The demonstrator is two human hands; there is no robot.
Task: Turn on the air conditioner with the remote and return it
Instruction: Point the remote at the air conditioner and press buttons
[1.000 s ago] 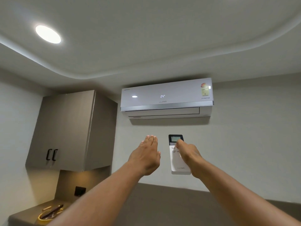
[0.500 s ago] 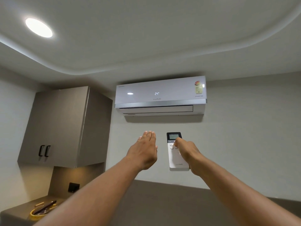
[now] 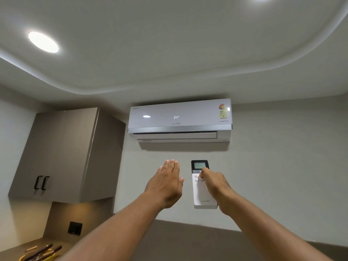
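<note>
Little changes since a second ago: my right hand point(image 3: 216, 187) still grips the remote point(image 3: 202, 185) below the air conditioner point(image 3: 178, 119), thumb on its buttons. My left hand point(image 3: 165, 185) stays flat and released beside it; the unit reads 24, so returning looks next.

Grey wall cabinet point(image 3: 62, 155); ceiling light point(image 3: 43, 42) — lit

One head-worn view only, so no second view shares the scene; it sits behind both outstretched forearms and tilts steeply upward, facing the wall; the right hand point(image 3: 216, 185) gripping the remote point(image 3: 204, 193) lies just right of centre and near the lens; above that grip hangs the air conditioner point(image 3: 178, 117), farther off; the ceiling point(image 3: 169, 53) fills the upper half
</note>
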